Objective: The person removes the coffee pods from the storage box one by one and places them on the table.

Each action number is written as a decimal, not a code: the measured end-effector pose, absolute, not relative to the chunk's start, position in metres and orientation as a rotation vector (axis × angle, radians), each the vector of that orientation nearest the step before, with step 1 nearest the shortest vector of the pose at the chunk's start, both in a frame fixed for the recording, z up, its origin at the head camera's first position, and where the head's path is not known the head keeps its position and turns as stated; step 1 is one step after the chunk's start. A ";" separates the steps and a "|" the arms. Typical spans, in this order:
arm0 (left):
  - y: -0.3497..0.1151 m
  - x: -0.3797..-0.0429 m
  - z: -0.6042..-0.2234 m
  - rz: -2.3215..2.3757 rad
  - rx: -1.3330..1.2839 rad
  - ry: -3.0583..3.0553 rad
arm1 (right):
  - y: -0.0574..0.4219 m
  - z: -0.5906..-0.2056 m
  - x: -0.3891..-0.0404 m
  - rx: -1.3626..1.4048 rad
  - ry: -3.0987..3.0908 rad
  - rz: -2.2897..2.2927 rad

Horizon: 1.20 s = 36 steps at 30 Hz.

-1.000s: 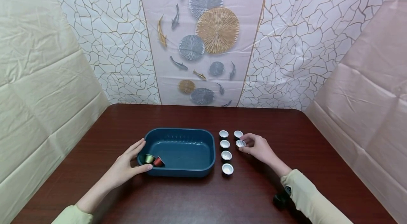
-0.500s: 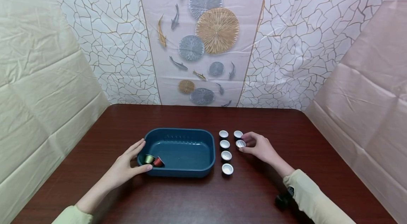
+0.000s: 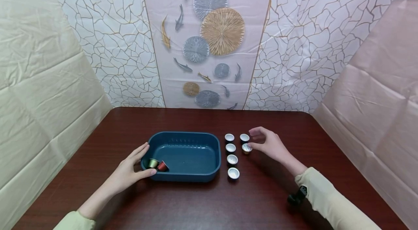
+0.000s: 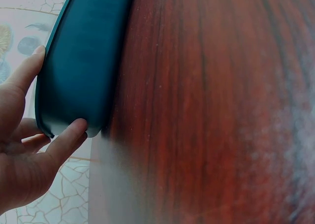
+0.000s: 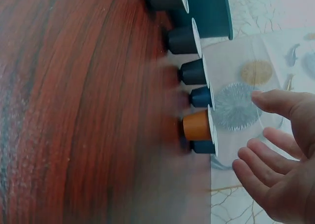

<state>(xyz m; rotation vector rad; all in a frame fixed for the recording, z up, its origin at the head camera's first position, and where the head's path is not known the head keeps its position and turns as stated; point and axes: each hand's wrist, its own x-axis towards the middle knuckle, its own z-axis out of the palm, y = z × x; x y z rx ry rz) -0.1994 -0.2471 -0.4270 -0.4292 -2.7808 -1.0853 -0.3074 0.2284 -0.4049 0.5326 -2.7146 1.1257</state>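
My left hand (image 3: 125,172) holds the near left corner of a dark blue tray (image 3: 217,166), thumb on its front wall and fingertips on its left rim. Inside that corner lie a green coffee capsule (image 3: 153,163) and a red coffee capsule (image 3: 162,166). My right hand (image 3: 272,146) hovers by an orange coffee capsule (image 5: 197,126), fingers spread and nothing between them. In the head view, this capsule stands lid up, with the thumb tip overlapping its edge. Just behind it stands a dark capsule (image 3: 244,138). In the left wrist view, the tray (image 4: 81,61) shows end-on.
A column of several dark capsules with white lids, the nearest capsule (image 3: 233,173) among them, stands between the tray and the orange capsule. All are on a dark reddish-brown table (image 3: 196,204). Patterned cloth (image 3: 209,41) hangs behind the table.
My right hand has let go of the orange capsule; its fingers have spread and lifted up and to the right. The capsule stays in place. My left hand and the tray have not moved.
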 end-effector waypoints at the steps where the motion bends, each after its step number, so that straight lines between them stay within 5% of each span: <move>1: -0.247 -0.199 -0.427 -1.085 -0.429 -2.781 | 0.227 -0.403 -0.306 0.545 -2.705 1.131; 36: -0.248 -0.199 -0.426 -1.132 -0.431 -2.777 | 0.119 -0.347 -0.321 1.430 -2.719 1.036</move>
